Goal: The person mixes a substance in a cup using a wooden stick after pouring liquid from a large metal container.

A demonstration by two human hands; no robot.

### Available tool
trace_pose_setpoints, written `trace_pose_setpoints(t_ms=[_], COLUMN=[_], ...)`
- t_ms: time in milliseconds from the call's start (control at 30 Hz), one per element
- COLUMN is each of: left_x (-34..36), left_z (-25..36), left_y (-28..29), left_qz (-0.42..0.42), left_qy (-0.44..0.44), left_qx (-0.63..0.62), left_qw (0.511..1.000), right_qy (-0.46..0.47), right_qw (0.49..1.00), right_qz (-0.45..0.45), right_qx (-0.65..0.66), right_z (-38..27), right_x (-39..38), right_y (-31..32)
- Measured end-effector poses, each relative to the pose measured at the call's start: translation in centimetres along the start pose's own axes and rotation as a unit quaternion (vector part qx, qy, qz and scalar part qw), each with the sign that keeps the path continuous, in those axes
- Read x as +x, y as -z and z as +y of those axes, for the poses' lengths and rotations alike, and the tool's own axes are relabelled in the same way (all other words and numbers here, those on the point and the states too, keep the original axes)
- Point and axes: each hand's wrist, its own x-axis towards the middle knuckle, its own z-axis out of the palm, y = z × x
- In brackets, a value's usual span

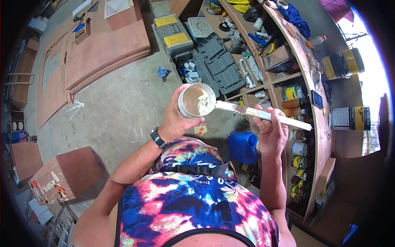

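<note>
1. Wooden shelving (325, 142) stands to the right of the right hand (273, 129), loaded with paint cans (299, 148).
2. Stacked plywood sheets (115, 53) lie well ahead and to the left of the left hand (173, 119).
3. A tie-dye tank top (197, 208) covers the person's torso, on the near side of both hands.
4. A plywood box (78, 175) sits on the concrete floor (123, 107), well left of the left hand and nearer the body.
5. A grey toolbox (220, 64) lies open ahead of the left hand, its ribbed lid swung out to the right.
6. A blue jerrycan (242, 145) stands lower down, just left of the right hand.
7. The flat wooden stick (294, 122) is pinched between the right hand's thumb and fingers; its pale-smeared end points left toward the other hand.
8. The round cup (210, 95) is in the left hand, fingers curled around its side and its mouth facing up. Inside is light-brown paste (191, 99) with a cream lump. Whether the stick touches the rim, I cannot tell.
9. A smartphone (317, 99) rests on the shelving, ahead and right of the right hand.
10. A dark wristwatch (158, 138) circles the wrist just behind the left hand.
</note>
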Motion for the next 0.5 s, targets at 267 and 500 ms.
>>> trace_pose_setpoints(t_ms=[267, 500], left_x=[0.0, 1.3], left_z=[1.4, 1.1], left_y=[5.2, 9.0], left_qz=[0.046, 0.159], left_qy=[-0.041, -0.104], left_qx=[0.053, 0.180], left_qw=[0.997, 0.965], right_qy=[-0.039, -0.045], right_qw=[0.998, 0.999], right_qz=[-0.038, 0.018], right_qx=[0.037, 0.001], right_z=[3.8, 6.9], right_x=[0.8, 5.1], right_y=[-6.7, -9.5])
